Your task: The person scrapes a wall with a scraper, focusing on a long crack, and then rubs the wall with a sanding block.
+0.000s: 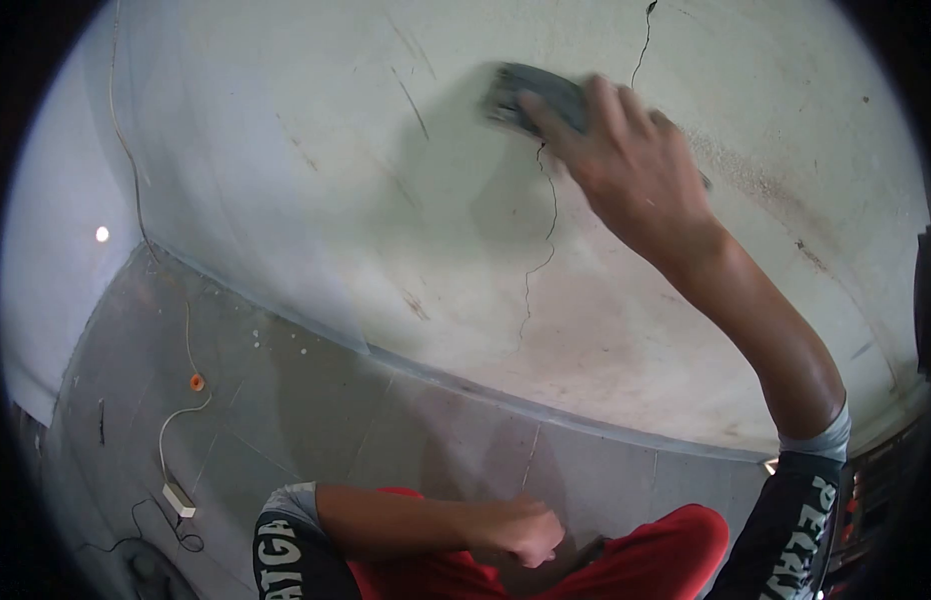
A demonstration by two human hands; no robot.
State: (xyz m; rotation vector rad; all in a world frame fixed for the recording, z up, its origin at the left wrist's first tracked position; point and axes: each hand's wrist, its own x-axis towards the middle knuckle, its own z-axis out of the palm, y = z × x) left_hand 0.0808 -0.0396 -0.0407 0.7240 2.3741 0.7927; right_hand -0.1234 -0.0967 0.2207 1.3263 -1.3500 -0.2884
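Observation:
My right hand (641, 165) is wrapped round a long dark grey sanding block (546, 95) and holds it against the pale wall (336, 150). The block's left end sticks out beyond my fingers, and a little of its other end shows past my wrist side; my hand covers the middle. A thin jagged crack (554, 215) runs down the wall below the block, and another stretch of it appears above. My left hand (536, 533) is closed in a fist, low down between my red-trousered legs (666, 550), away from the wall. Nothing shows in it.
Grey floor tiles (326, 420) meet the wall along a low edge. At left, a cable (136, 180) hangs down the wall to an orange round piece (197, 382) and a white power strip (180, 499) on the floor. Scuffs and a rough brownish patch (751, 175) mark the wall.

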